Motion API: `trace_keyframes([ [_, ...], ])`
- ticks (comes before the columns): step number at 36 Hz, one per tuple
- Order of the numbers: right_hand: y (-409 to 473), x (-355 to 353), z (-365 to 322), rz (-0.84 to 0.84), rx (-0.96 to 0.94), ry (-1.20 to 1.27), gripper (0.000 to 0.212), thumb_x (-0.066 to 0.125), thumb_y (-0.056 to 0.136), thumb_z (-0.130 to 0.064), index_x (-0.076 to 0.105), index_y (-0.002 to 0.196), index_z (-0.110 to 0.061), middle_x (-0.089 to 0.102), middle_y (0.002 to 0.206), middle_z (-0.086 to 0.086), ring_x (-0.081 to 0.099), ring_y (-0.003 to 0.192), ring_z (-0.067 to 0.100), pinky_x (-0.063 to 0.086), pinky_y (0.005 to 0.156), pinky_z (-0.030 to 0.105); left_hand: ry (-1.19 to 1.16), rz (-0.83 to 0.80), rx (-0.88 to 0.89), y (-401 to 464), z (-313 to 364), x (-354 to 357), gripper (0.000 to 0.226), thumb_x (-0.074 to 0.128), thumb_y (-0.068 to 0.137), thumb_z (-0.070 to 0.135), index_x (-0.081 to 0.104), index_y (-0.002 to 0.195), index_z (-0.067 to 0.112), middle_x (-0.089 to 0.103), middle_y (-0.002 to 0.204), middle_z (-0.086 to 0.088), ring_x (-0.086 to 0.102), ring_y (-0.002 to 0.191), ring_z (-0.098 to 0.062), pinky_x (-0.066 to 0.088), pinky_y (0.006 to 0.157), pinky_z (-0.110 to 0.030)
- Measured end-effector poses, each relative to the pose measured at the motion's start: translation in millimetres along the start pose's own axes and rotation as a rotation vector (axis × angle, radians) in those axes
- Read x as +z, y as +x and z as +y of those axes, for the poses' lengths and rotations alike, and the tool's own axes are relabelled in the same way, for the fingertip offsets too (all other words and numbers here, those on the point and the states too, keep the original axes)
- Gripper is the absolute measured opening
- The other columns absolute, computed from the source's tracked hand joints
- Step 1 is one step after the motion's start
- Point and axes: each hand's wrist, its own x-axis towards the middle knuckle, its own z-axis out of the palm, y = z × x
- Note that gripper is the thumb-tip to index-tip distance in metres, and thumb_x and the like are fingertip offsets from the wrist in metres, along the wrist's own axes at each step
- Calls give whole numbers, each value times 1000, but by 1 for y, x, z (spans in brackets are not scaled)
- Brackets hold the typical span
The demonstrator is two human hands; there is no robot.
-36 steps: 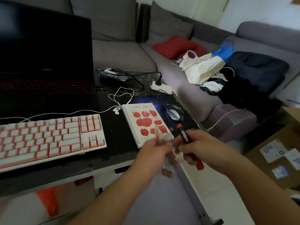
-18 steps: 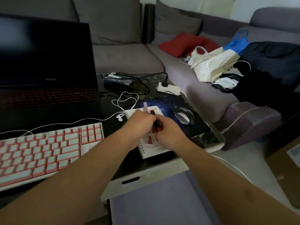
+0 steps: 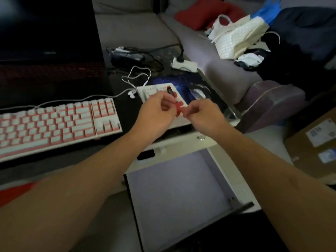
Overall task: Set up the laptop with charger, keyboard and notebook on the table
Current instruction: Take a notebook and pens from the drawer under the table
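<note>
Both hands hover over the notebook: the left hand [image 3: 156, 108] has its fingers curled with thumb and forefinger close together, and a dark pen [image 3: 171, 91] shows just beyond its fingertips, though the motion blur does not let me say if the fingers really pinch it. The right hand [image 3: 203, 113] has its fingertips drawn together too, near a red print on the cover, and I cannot tell if anything is between them. The notebook [image 3: 154, 90] is spiral-bound, white with red shapes, and lies flat near the right front corner of the table [image 3: 125, 99], partly hidden under the hands. Just beside it to the right, a mouse [image 3: 199, 92] sits on a dark blue mouse pad [image 3: 181, 81] at the right edge. White earphones [image 3: 132, 93] lie touching or almost touching the far left corner of the notebook, with their thin cord looping toward the back. The keyboard [image 3: 56, 122], white with pink glow between the keys, lies along the front edge on the left side. Behind it, the laptop [image 3: 47, 42] stands open at the back left with a dark screen. At the back edge, to the right of the laptop, the charger [image 3: 127, 57] rests among black cables, and a white power strip [image 3: 184, 64] with one plug in it lies at the back right corner. Below the front edge an open white drawer [image 3: 181, 197] sticks out. A grey sofa [image 3: 134, 28] runs behind and to the right of the table.
</note>
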Motion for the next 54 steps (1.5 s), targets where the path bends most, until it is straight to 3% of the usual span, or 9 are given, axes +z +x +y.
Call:
trace_keyframes([
  [7,-89,2,19,-376,30,-145,29,60,80,2,78,73,-20,76,73,-6,73,65,5,53,58,16,223,-283,-125,-90,-45,28,13,70,90,12,69,93,25,74,87,2,73,82,-15,62,73,-33],
  [10,-126,37,49,-620,24,-345,17,62,83,-4,76,81,-14,78,84,8,76,80,21,62,72,36,337,-426,-159,-135,-79,46,7,69,88,11,72,93,14,75,88,-3,72,84,-18,57,71,-32],
  [12,-153,65,70,-714,4,-475,12,62,91,-12,74,92,-9,77,97,15,73,94,32,54,74,33,418,-546,-176,-163,-104,58,10,68,92,11,72,96,3,75,98,-12,68,90,-19,44,70,-27],
  [19,-214,120,113,-1149,-25,-797,40,81,81,-16,69,119,-10,69,110,12,68,96,31,60,86,43,653,-818,-236,-251,-164,90,47,67,80,52,69,109,15,72,104,-5,70,93,-25,58,80,-40],
  [25,-207,129,112,-1044,-246,-1000,31,72,92,-20,63,120,-15,60,104,7,57,85,25,48,74,39,815,-778,-152,-258,-190,96,16,62,96,18,64,110,10,64,112,-11,66,99,-31,56,83,-47],
  [34,-151,147,104,-792,-207,-896,33,65,99,-20,61,131,-13,55,129,11,65,110,28,44,76,36,903,-691,-157,-188,-201,75,34,60,90,2,62,123,10,61,120,-12,61,108,-26,54,87,-38],
  [41,-110,165,90,-524,-128,-763,26,55,103,-16,60,128,-16,70,121,7,70,108,25,52,80,35,886,-443,-15,-127,-205,53,47,62,82,-3,59,127,12,59,128,-10,56,119,-29,48,94,-38],
  [47,-105,194,91,-389,36,-361,64,65,88,-20,36,144,-11,57,135,11,60,122,31,53,87,41,867,-409,-88,-107,-213,46,30,57,93,18,62,123,16,69,115,-5,68,103,-27,45,71,-33],
  [54,-95,208,92,-416,95,-235,74,67,81,-8,35,147,-14,47,144,9,48,135,28,55,99,41,815,-364,-120,-96,-225,44,56,60,93,11,50,148,20,62,143,-4,63,124,-24,56,94,-38],
])
